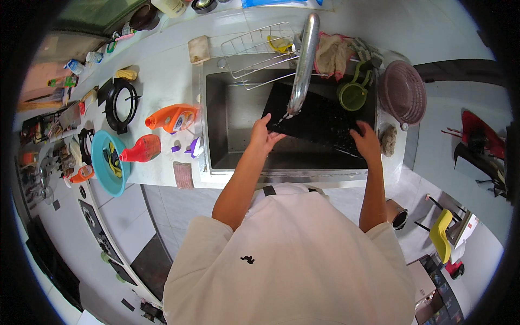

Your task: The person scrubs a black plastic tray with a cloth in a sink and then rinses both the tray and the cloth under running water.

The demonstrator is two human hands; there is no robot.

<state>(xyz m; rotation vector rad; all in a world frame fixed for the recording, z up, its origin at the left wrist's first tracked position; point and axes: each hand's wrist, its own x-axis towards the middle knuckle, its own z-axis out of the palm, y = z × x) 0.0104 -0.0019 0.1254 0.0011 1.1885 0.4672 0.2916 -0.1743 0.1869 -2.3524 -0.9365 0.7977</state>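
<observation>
A flat black panel (315, 115) lies tilted across the stainless steel sink (239, 118), wet with droplets over its surface. My left hand (263, 135) grips its left end, thumb on top and fingers beneath. At the opposite end my right hand (365, 140) holds the near right corner, though some of its fingers are hidden. Water runs from the chrome faucet (304, 65) onto the panel close to my left hand. A green strainer or ladle (352, 96) hangs over the panel's far right part.
Behind the sink stand a wire rack (260, 53) and draped cloths (333, 55). A pink plastic basket (402, 92) sits right. On the left counter are an orange bottle (172, 118), a red bottle (142, 148), a black pan support ring (121, 105) and a turquoise basin (107, 162).
</observation>
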